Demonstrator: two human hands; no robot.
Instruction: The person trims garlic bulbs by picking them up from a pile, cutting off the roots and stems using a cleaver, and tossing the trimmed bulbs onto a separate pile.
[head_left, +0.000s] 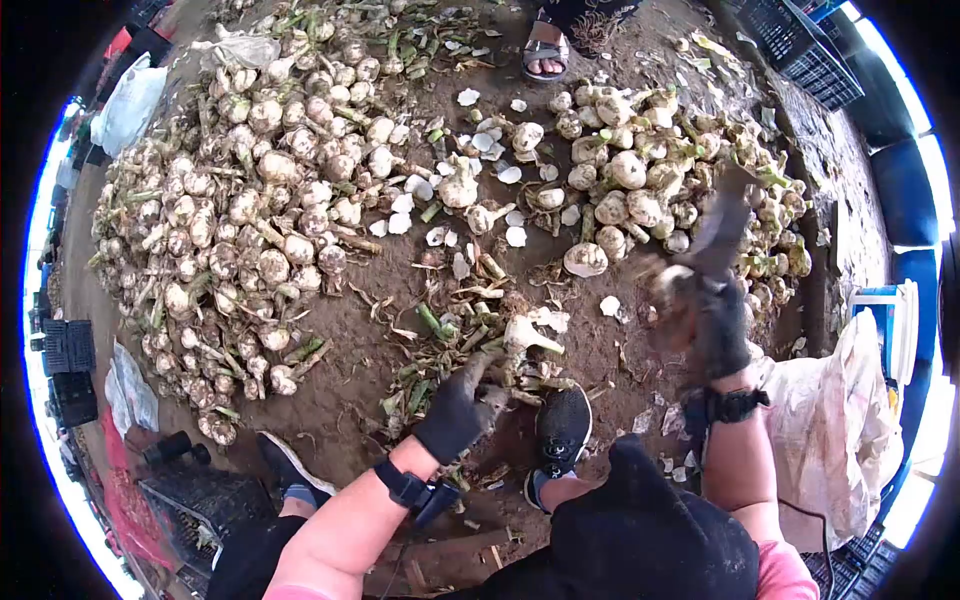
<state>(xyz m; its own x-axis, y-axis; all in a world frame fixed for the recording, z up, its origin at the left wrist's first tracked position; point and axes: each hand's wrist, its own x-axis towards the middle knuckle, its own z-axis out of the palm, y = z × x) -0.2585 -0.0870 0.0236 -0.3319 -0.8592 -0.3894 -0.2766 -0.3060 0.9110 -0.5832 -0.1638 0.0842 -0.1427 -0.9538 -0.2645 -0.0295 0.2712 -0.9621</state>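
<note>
Room to move on brown soil [600,385] between two heaps of bulbs [275,168], left and right; edged at right by a sack [830,435]. Crowded by stem trimmings [425,375] and a shoe [563,425] beside the left hand [455,408], curled, hold impossible to tell. Gripped in the right hand [718,330]: a blurred blade [725,225]. Pale, round, soil-smeared bulbs, many with stems.

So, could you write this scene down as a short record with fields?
Left hand: dark glove, low beside a pale stalked piece; grip unclear
Right hand: dark glove, blurred, holding a dark blade-like tool
Left heap: many soiled bulbs, some with stalks
Right heap: smaller, paler bulbs
Between: pale flakes on bare ground
Far side: another person's sandalled foot
</note>
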